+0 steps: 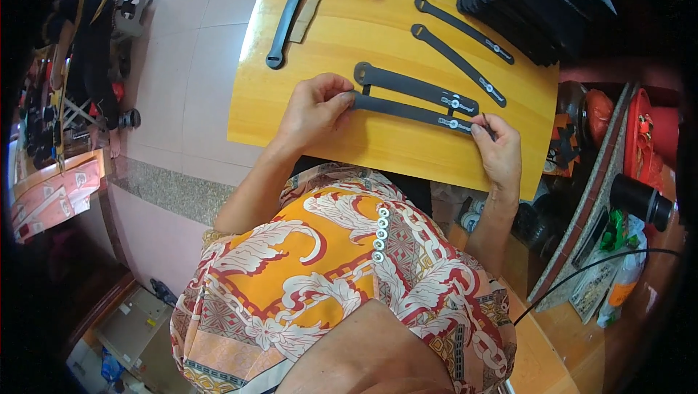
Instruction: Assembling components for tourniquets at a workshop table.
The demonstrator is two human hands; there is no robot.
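A flat black strap [411, 111] with white print is stretched level between my hands above the yellow table. My left hand [320, 107] pinches its left end, the thumb lying on top and hiding that end. With thumb and fingertips my right hand [498, 148] grips the printed right end. Just beyond lies a second black strap [414, 85] with a round hole at its left end; two short dark bands show between the pair. Farther right, two more slotted straps [459, 63] [465, 28] lie slanted side by side.
On the yellow table [342, 30], another strap [291, 16] lies at the far left beside a brown cardboard piece [305, 19]. Black straps are stacked thickly [512, 12] at the far right. Shelves with a black cylinder [640, 201] and bags stand right of the table.
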